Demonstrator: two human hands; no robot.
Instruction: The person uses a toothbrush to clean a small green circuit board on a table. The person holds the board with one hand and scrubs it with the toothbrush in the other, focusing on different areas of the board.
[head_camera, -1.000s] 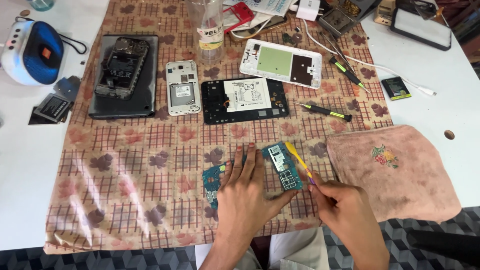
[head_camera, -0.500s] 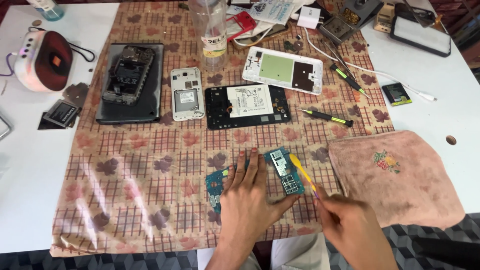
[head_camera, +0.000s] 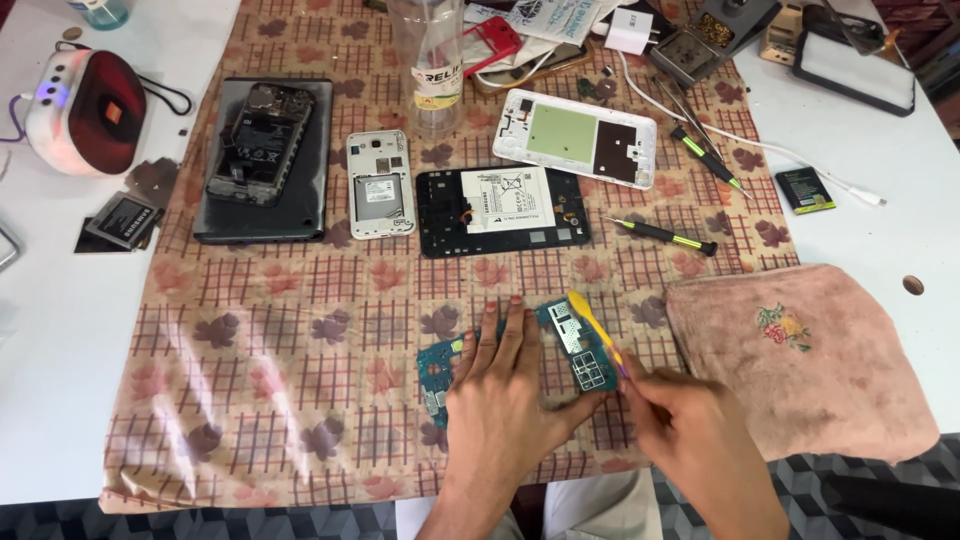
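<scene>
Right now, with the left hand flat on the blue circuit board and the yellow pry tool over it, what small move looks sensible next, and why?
Probably ease the yellow pry tool tip down to the edge of the circuit board. The left hand already pins the board flat on the checked cloth, while the right hand holds the tool angled over the board's upper end; whether the tip touches is unclear.

circuit board left of towel

White table, checked floral cloth, dark patterned floor
</scene>
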